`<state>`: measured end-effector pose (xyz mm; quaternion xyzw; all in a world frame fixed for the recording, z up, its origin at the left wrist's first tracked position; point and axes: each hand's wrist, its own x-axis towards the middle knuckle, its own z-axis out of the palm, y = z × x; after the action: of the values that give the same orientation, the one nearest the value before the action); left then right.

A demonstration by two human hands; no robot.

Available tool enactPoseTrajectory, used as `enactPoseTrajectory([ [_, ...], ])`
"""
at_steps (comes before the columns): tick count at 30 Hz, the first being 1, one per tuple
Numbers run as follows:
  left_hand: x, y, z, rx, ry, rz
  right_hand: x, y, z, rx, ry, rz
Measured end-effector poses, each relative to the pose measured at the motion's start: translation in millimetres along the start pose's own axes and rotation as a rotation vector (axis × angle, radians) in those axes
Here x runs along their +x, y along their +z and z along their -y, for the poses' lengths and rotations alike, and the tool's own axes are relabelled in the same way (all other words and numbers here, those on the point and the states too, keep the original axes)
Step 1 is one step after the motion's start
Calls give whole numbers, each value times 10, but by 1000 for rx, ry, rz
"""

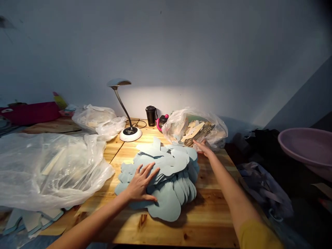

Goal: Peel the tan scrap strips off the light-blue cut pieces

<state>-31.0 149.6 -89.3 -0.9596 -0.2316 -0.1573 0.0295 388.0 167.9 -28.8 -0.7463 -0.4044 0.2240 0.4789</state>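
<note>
A loose pile of light-blue cut-out sheets (166,204), with rounded cloud-like edges, lies on the wooden table in front of me. My left hand (141,183) rests on the left side of this pile, palm down and fingers spread. Farther back, my right hand (203,148) reaches to the front of a clear plastic bag (220,133). Inside that bag are several tan and grey cut pieces (198,131). The right fingers are stretched out at the bag's lower edge, by the pieces; whether they touch them I cannot tell.
A desk lamp (130,134) stands behind the pile, near a black cup (150,116) and a dark bottle with a pink straw (163,121). Plastic bags (52,169) cover the table's left. A pink basin (306,145) sits at the right, beyond the table's edge.
</note>
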Motion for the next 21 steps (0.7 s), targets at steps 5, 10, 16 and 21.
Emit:
enactPoseTrajectory([
  [5,39,13,-195,10,-68,-7,-244,-473,-81,-246,12,-36],
  [10,151,-14,-356,-22,-139,0,-605,-151,230,-356,-340,-148],
  [16,-14,-253,-250,-99,73,119,-730,812,893,-741,-714,514],
  [21,-294,-176,-251,-52,88,134,-770,1060,813,-878,-535,630],
])
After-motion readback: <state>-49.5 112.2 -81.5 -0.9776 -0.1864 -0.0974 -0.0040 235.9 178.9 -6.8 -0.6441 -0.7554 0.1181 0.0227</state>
